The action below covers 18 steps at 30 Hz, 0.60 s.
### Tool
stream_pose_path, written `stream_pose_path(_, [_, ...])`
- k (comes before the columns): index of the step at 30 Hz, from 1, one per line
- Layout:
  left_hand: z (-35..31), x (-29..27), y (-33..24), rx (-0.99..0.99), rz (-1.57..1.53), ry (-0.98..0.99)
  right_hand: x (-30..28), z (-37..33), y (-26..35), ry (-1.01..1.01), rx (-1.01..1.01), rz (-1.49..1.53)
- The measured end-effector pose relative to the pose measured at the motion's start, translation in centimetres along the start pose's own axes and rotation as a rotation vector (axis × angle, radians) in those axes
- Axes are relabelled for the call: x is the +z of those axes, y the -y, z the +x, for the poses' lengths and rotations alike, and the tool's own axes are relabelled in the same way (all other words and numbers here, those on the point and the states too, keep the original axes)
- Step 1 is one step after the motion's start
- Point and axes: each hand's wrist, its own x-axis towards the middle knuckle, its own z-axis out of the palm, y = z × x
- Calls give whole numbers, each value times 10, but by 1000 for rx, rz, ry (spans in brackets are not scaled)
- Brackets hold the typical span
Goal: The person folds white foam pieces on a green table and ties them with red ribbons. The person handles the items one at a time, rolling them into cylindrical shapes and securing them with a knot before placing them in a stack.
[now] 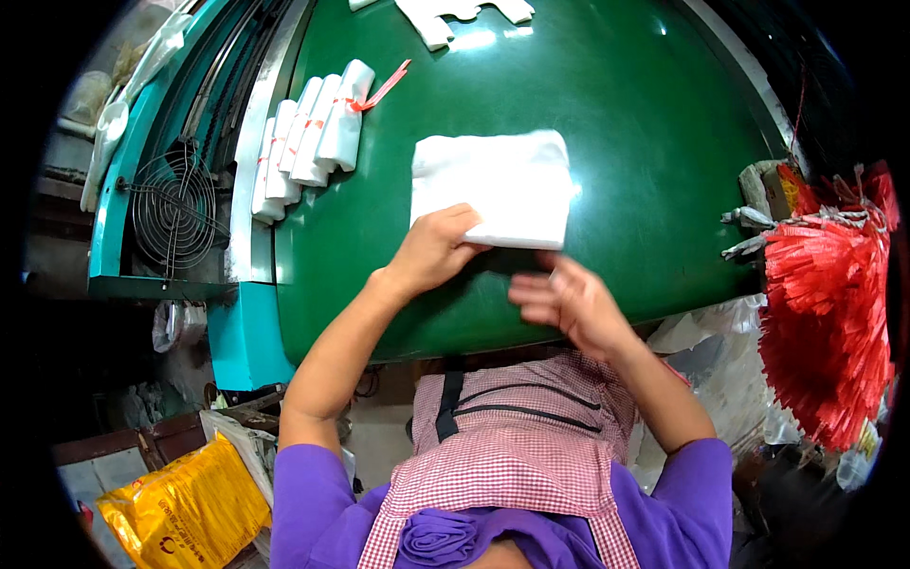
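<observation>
A stack of white plastic bags (498, 180) is held just above the green surface, in front of me. My left hand (439, 248) is closed on its near left corner, with the thumb along the near edge. My right hand (569, 299) is near the stack's near right edge. Its fingers are apart, slightly blurred by motion, and I see nothing in them. Several rolled bundles of white bags (343, 123) tied with red strips lie in a row at the left of the surface.
The green conveyor-like belt (664, 171) has metal side rails. More white bags (431, 24) lie at its far end. A large bunch of red plastic strips (823, 322) hangs at the right. A teal frame with a round wire fan guard (175, 211) stands left, above a yellow sack (190, 503).
</observation>
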Motion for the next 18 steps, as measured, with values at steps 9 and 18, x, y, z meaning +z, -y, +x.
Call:
stream_pose_path(9, [-37, -8, 3, 159, 88, 224, -20, 28, 14, 287, -582, -1006])
stream_pose_path(18, [6, -30, -35, 450, 537, -6, -35, 42, 50, 548, -680, -1752])
